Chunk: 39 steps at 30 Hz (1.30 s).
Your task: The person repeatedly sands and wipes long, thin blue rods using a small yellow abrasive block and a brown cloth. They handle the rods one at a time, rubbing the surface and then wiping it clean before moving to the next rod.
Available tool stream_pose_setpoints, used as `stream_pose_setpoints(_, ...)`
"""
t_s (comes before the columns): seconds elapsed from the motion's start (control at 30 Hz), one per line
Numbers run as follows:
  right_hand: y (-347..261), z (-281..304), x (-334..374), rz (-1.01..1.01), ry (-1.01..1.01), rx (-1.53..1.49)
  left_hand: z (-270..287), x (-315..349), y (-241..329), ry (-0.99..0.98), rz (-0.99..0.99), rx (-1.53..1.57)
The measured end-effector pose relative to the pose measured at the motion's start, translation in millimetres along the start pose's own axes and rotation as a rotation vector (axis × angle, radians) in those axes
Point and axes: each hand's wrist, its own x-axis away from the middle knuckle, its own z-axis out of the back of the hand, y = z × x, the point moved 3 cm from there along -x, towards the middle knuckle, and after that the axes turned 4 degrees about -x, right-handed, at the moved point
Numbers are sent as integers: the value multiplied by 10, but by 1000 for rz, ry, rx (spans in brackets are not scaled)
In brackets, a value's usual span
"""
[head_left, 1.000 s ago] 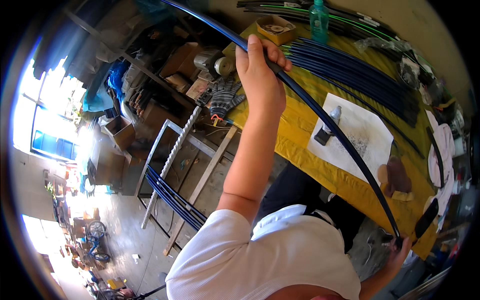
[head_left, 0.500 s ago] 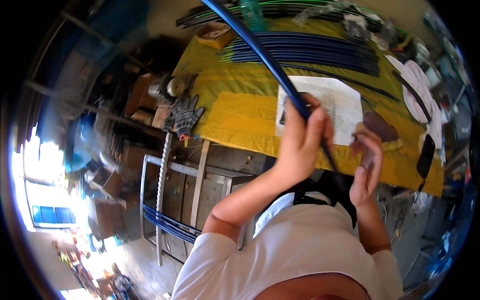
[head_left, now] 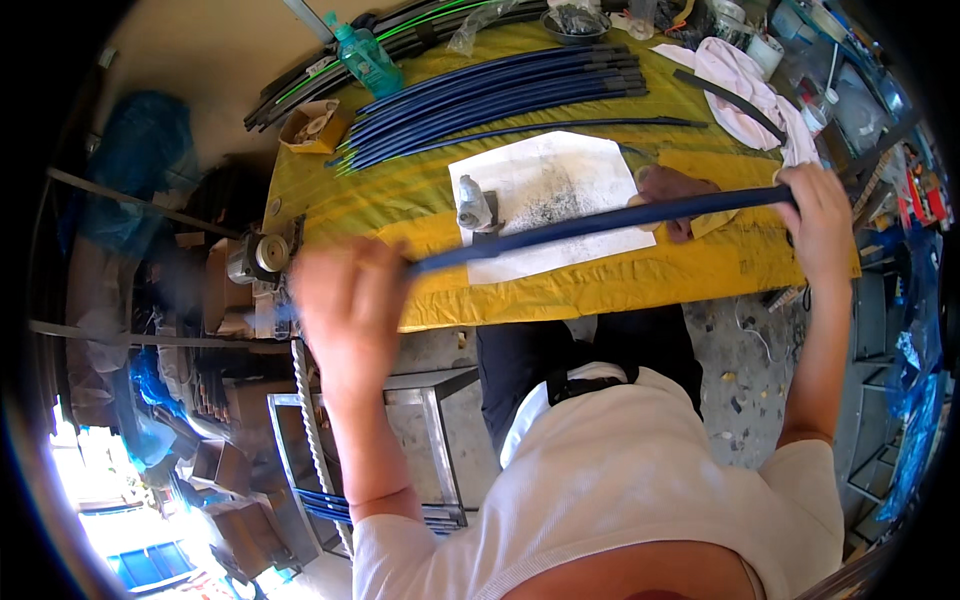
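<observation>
A long, slim, dark blue rod (head_left: 590, 222) lies level in the air between my hands, above the near part of the table. My left hand (head_left: 355, 300), smeared by motion, is closed round it at the left. At the other side my right hand (head_left: 820, 210) grips the rod near its dark end. Beneath the rod is a white paper sheet (head_left: 550, 160) strewn with dark specks. On the sheet stands a small wrapped, pale object (head_left: 473, 203), whose kind I cannot make out. A brownish cloth (head_left: 672, 190) rests by the sheet's right edge.
Several similar blue rods (head_left: 490, 100) lie bundled on the yellow-covered table (head_left: 430, 210). Behind them stand a green bottle (head_left: 368, 62) and a small yellow box (head_left: 312, 128). A pink cloth (head_left: 735, 85) is at the right. Below left is a metal frame (head_left: 440, 385).
The rod has swung from slanting up and left to nearly level. My right hand, free before, has moved right and taken hold of its end; my left hand has moved left.
</observation>
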Motion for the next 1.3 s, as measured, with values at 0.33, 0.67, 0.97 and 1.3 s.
stream_pose_setpoints(0.33,-1272,-309,-76,-283,-228,-886,-688,-310,984,176,550,1731)
stream_pose_setpoints(0.67,-515,-368,513,-171,-327,-526,-1244,-125,-589,768,1001,2473)
stream_pose_setpoints(0.97,-681,-135,420,-67,-190,-299,-1514,331,-1104,831,1173,2516)
stream_pose_setpoints(1.3,-1087,-223,341,-708,-1251,-1491,-1337,-328,-350,793,508,2943)
